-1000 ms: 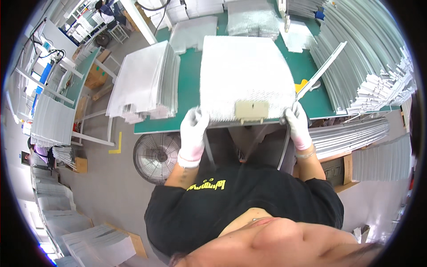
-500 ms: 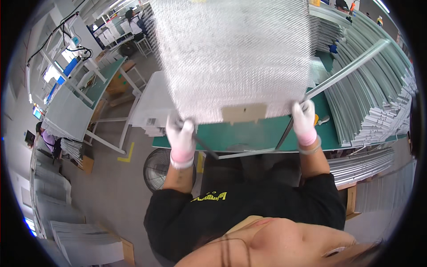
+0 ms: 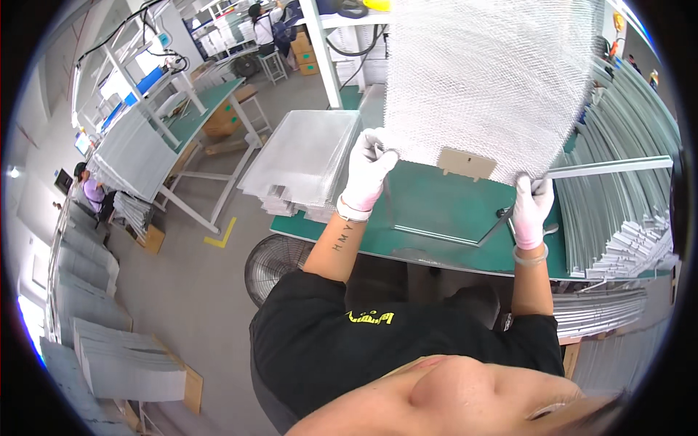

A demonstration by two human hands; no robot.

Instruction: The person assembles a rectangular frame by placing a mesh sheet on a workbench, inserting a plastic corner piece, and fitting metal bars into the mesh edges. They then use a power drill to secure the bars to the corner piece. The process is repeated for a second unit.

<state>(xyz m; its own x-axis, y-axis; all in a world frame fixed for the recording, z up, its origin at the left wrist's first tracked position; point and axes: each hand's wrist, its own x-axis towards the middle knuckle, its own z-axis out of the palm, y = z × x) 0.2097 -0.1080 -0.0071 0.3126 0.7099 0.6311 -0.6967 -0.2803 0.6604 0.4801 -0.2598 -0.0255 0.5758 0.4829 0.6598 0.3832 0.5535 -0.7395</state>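
In front of me a silver metal mesh sheet (image 3: 487, 87) stands raised, slightly tilted, with a beige rectangular plate (image 3: 465, 163) on its lower edge. My left hand (image 3: 368, 171), in a white glove, is closed on its lower left corner. At the lower right corner my right hand (image 3: 533, 207), gloved too, pinches the edge between thumb and fingers. Below the sheet, a thin metal frame (image 3: 436, 238) lies on the green work table (image 3: 414, 196). A pale metal bar (image 3: 611, 167) runs from beside my right hand toward the right; whether it joins the frame is hidden.
A stack of mesh sheets (image 3: 302, 152) stands left of the table. Many long metal strips (image 3: 611, 182) are piled on the right. A floor fan (image 3: 276, 265) sits below the table's left end. Other people (image 3: 91, 190) work farther off at the left and back.
The view has shifted, so the surroundings sit farther right and lower. My hands and the mesh sheet have moved right in the picture, and the sheet has tilted. Both hands keep their hold.
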